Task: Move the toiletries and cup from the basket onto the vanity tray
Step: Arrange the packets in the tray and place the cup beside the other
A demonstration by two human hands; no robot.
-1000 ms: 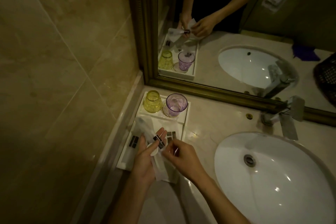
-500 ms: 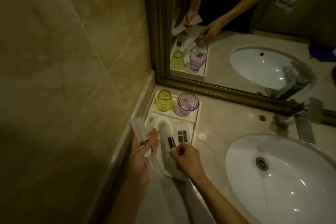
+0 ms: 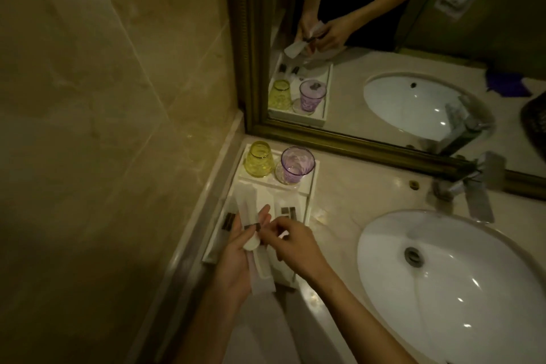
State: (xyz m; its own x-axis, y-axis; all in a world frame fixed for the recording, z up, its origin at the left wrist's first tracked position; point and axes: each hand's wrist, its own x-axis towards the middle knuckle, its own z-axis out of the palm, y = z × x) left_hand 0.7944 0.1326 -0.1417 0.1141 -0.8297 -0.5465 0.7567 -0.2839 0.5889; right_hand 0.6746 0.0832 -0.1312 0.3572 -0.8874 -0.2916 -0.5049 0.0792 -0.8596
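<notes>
1. Left hand (image 3: 236, 257) is cupped palm-up over the near end of the vanity tray (image 3: 307, 190), cradling a long white sachet (image 3: 251, 213) with a dark band across it, plus a small round white piece resting at the base of the fingers.
2. Right hand (image 3: 291, 242) comes in from the side, thumb and forefinger pinched narrow at the sachet's middle, just by that dark band. Exactly what they nip, I can't tell from here.
3. That packet looks feather-light and floppy, a thin wrapper likely to bend if lifted by one end. Take it mid-length, or support it flat underneath, as the left palm does.
4. It may be slick too, so a light pinch at the band looks safest.
5. Out on the tray: a second sachet (image 3: 227, 221) lies at the left edge, another pair of dark labels (image 3: 288, 211) to the right.
6. At the far end, a yellow cup (image 3: 259, 159) stands upside down beside a purple cup (image 3: 296, 165) standing upright. Glassy-looking, so probably breakable.
7. Sink (image 3: 443, 289) sits well to the right. The basket shows only in the mirror, at its far right edge.
</notes>
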